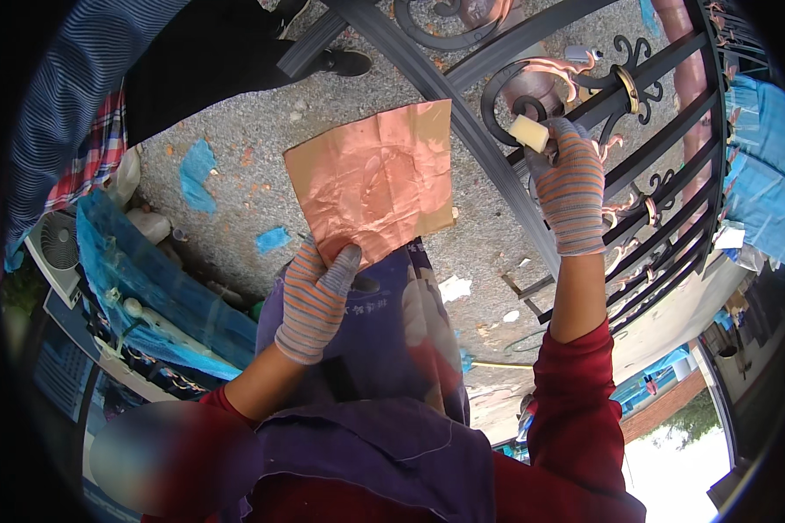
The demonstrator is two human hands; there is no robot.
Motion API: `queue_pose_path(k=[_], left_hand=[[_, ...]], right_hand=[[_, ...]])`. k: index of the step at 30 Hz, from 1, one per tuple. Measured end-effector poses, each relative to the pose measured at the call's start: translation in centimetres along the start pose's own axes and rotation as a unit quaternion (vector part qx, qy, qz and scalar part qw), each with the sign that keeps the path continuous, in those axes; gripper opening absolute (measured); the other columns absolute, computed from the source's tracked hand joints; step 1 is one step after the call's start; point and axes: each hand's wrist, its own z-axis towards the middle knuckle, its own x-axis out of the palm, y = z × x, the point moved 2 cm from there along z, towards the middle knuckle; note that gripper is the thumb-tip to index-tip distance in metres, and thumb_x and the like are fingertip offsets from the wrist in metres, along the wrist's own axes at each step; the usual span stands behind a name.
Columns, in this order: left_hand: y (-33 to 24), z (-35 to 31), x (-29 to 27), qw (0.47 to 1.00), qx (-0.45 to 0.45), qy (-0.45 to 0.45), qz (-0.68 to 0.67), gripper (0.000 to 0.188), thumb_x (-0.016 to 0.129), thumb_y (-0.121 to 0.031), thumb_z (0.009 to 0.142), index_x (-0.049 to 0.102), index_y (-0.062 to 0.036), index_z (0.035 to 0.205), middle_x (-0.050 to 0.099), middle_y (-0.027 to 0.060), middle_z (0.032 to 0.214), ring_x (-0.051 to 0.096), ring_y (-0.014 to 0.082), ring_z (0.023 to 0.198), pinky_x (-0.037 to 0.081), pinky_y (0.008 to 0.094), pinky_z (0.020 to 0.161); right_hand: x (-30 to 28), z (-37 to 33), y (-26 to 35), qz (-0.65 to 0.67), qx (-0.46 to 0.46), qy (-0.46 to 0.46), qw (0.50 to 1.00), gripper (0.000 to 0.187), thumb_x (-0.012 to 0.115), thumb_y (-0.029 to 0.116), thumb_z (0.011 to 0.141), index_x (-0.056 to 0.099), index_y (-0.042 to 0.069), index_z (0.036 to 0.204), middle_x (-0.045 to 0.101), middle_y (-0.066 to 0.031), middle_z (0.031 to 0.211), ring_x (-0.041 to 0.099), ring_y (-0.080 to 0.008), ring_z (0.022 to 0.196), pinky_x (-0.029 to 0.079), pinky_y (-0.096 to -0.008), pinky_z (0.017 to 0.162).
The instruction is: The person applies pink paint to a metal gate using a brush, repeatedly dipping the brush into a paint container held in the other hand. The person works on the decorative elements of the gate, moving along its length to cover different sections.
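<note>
We pinch one crinkled square sheet of copper-coloured foil on brown card (377, 179) by its near edge with our left hand (316, 296) in a striped knit glove, thumb pressed on top. Our gloved right hand (571, 187), far right, has its fingers closed around one small pale yellow sponge block (529, 132), pressed against a scroll of the black wrought-iron gate (637, 131). Three blue tape scraps (198, 174) lie on the speckled ground to the left.

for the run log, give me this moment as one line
left hand: holds coppery card | right hand: presses pale sponge on black scrolled gate | both in striped gloves
</note>
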Motion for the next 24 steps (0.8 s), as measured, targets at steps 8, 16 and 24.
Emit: queue_pose_path(k=[8,16,24], left_hand=[[0.7,-0.3,0.6,0.999,-0.021,0.005,-0.031,0.020,0.059,-0.008,0.091,0.054,0.0021,0.108,0.064,0.0088,0.092,0.061,0.0119,0.066,0.054,0.0254,0.058],[0.6,-0.4,0.5,1.000,-0.017,0.003,0.022,0.019,0.058,-0.007,0.090,0.054,0.0034,0.105,0.064,0.0097,0.092,0.064,0.0145,0.067,0.054,0.0266,0.057],[1.8,0.0,0.3,0.993,0.000,0.045,0.112,0.027,0.063,-0.016,0.090,0.053,0.0022,0.108,0.061,0.0115,0.094,0.064,0.0173,0.072,0.057,0.0289,0.059]], right_hand=[[-2.0,-2.5,-1.1,0.135,0.082,-0.063,0.985,0.030,0.073,0.011,0.082,0.058,-0.001,0.105,0.065,-0.0089,0.089,0.063,-0.0173,0.084,0.052,-0.0292,0.077],[-2.0,-6.7,-2.3,0.241,0.211,-0.036,0.947,0.026,0.071,0.015,0.085,0.062,0.005,0.108,0.067,-0.0084,0.099,0.064,-0.0149,0.089,0.051,-0.0286,0.081],[1.3,-7.3,-2.9,0.204,0.167,-0.123,0.957,0.029,0.073,0.009,0.082,0.061,0.005,0.108,0.069,-0.0078,0.102,0.065,-0.0158,0.092,0.052,-0.0292,0.084]])
